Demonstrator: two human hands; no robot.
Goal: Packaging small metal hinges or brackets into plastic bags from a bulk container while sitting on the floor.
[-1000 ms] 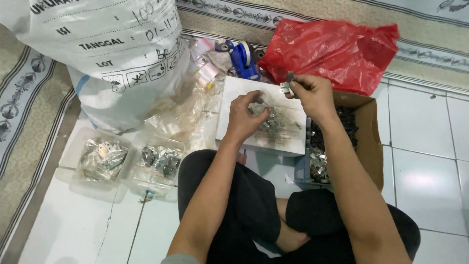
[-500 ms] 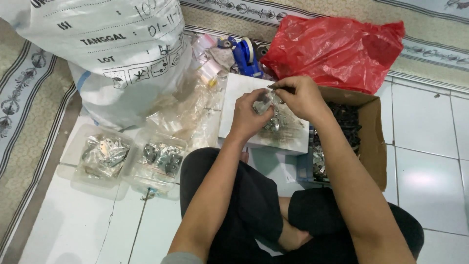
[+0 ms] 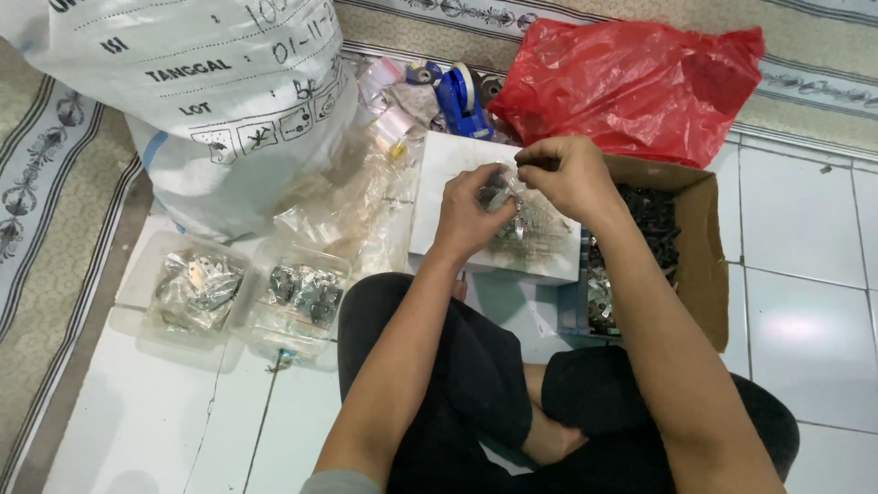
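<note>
A small clear bag (image 3: 498, 187) of metal parts is sitting pinched between both hands above a white tray (image 3: 439, 197). The left hand (image 3: 471, 215) is gripping it from below, while the right hand (image 3: 567, 174) is pinching its top with narrowed fingers. A cardboard box (image 3: 709, 265) is lying right of the tray, a red plastic bag (image 3: 640, 82) behind. 2 clear tubs (image 3: 238, 320) are resting at left, below a big white sack (image 3: 201, 91).

Up and to the left of your left hand (image 3: 471, 215) slumps a big white woven sack (image 3: 210, 101) with black print and a row of boxed symbols. Just beyond your right hand (image 3: 567, 174) lies a crumpled red plastic bag (image 3: 631, 87). Right of that hand sits an open brown cardboard box (image 3: 700, 265). Two clear plastic tubs (image 3: 238, 293) stand left of your left forearm.
</note>
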